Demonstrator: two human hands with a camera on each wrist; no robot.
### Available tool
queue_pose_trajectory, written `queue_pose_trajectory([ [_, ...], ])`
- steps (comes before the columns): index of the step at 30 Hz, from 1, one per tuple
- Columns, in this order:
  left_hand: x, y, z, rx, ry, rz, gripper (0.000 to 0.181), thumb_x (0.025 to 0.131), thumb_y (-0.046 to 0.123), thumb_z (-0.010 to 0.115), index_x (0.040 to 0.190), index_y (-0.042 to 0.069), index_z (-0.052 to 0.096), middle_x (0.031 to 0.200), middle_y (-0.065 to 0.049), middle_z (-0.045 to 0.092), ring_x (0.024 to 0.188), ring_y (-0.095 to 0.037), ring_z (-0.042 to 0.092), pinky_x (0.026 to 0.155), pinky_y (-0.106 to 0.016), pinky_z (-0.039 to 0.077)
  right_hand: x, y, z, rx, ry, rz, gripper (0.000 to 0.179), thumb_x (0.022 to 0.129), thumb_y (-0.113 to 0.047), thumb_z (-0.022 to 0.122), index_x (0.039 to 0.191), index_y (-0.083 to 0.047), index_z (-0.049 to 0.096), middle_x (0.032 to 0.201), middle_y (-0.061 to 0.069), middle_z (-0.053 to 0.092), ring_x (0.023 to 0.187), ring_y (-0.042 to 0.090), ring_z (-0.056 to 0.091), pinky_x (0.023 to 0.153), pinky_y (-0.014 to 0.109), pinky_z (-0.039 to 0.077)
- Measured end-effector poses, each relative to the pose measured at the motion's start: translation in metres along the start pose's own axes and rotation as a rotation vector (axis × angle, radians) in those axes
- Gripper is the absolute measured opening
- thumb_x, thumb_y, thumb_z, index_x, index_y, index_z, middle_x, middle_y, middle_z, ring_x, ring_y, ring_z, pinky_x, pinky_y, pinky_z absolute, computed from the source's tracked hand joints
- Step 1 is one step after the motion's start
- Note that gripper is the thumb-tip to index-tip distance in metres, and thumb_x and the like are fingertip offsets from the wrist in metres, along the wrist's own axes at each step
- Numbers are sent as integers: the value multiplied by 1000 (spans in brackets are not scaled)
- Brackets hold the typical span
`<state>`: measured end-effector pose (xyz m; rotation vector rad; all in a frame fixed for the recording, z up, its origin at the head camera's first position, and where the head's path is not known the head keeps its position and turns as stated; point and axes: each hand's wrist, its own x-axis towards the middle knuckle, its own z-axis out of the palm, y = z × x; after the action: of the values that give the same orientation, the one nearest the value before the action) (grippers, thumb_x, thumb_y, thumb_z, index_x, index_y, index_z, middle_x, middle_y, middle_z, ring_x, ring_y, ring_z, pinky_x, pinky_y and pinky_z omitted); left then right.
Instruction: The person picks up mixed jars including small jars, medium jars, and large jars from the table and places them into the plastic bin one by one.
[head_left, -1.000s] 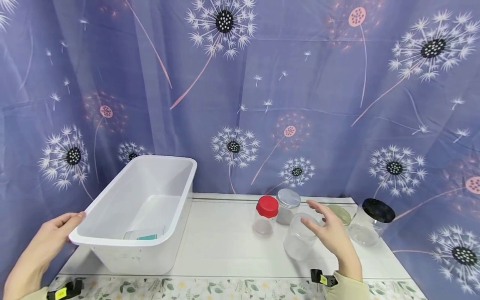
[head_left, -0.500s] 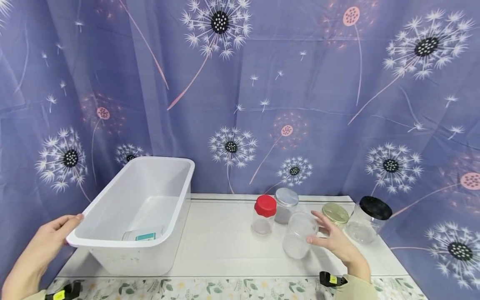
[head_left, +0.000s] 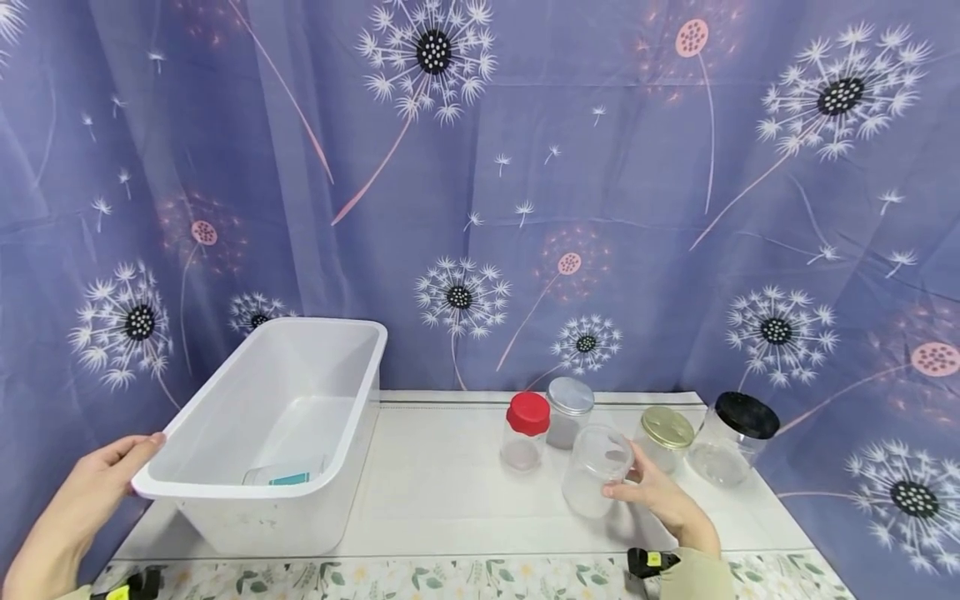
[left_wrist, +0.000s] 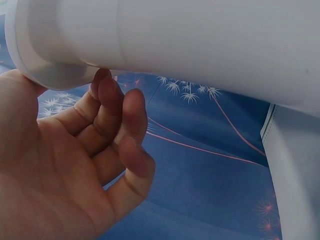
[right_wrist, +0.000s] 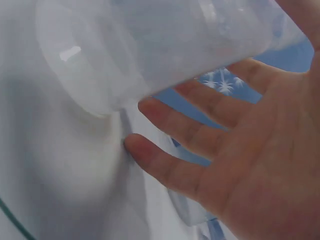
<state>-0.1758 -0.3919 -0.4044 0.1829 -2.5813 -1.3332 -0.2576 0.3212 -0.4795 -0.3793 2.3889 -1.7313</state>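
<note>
In the head view, my left hand (head_left: 78,500) holds the near left corner of a white plastic tub (head_left: 360,408), thumb over the rim. The left wrist view shows its fingers curled beneath that rim. A clear container with a teal label (head_left: 288,479) lies inside the tub. At the right, my right hand (head_left: 663,496) grips the side of a clear jar (head_left: 588,479) that stands on the table, thumb in front and fingers behind. In the right wrist view, the index and middle fingertips go behind the jar, while the other two fingers stay apart from it.
A red-lidded jar (head_left: 525,437) and a silver-lidded jar (head_left: 570,408) stand left of and behind the gripped jar. To its right are a gold-lidded jar (head_left: 663,433) and a larger black-lidded jar (head_left: 735,437). A purple dandelion curtain (head_left: 660,292) hangs behind the white table (head_left: 442,483).
My right hand has come down from above the clear jar and closed on its right side, uncovering the gold-lidded jar. The left hand stays on the tub's rim.
</note>
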Motion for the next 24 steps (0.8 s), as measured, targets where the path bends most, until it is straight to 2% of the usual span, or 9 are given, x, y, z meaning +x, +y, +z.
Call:
queue_pose_trajectory([
  [3,0,-1,2,-22,4,12,25,103,34,49,89,25,67,75,10,63,68,-4,56,60,-23,44,2,3,3,14,-2,7,91,84,-7,74,154,-9,16,142,26,41,127,37,42,101,50,31],
  [5,0,-2,2,-27,4,13,24,103,34,49,87,30,66,75,10,63,68,-4,56,60,-23,44,2,4,4,20,8,21,91,84,-8,75,154,-12,16,141,25,43,127,35,43,100,47,33],
  [9,0,0,0,-4,2,8,29,104,34,48,93,17,69,76,11,63,69,-3,55,60,-22,44,4,4,6,42,14,35,89,83,-8,75,150,-14,17,140,25,42,125,33,45,95,40,37],
  [12,0,1,-1,2,2,4,35,104,34,47,97,8,68,76,12,63,69,-2,55,60,-22,44,6,3,8,68,7,25,88,83,-7,75,149,-14,17,142,25,40,128,34,41,98,43,35],
  [13,0,2,-1,-1,4,5,33,104,34,48,96,9,69,76,12,63,69,-2,55,60,-22,44,6,3,9,75,5,21,89,83,-7,75,150,-14,17,144,24,38,130,35,39,100,45,34],
  [15,-1,1,-2,-17,7,10,26,104,33,48,91,22,68,76,13,63,69,-2,56,60,-22,44,7,3,10,83,5,13,90,83,-7,75,151,-13,16,147,24,36,135,38,31,104,49,30],
  [18,-2,1,-2,-36,7,18,23,104,32,49,87,34,65,76,13,63,69,-2,56,60,-22,44,8,5,11,92,4,14,92,83,-7,75,153,-13,15,150,24,32,139,39,24,107,54,25],
  [20,-2,0,-2,-45,4,21,24,104,31,49,85,38,63,76,14,63,69,-2,56,60,-21,44,7,6,11,86,7,20,93,84,-7,74,154,-13,13,150,24,31,138,38,26,107,54,25],
  [24,-2,-2,0,-65,2,27,26,104,30,49,84,41,63,75,14,64,69,-2,56,60,-21,44,6,6,9,71,15,18,90,85,-8,73,154,-13,15,147,26,34,129,35,40,105,52,29],
])
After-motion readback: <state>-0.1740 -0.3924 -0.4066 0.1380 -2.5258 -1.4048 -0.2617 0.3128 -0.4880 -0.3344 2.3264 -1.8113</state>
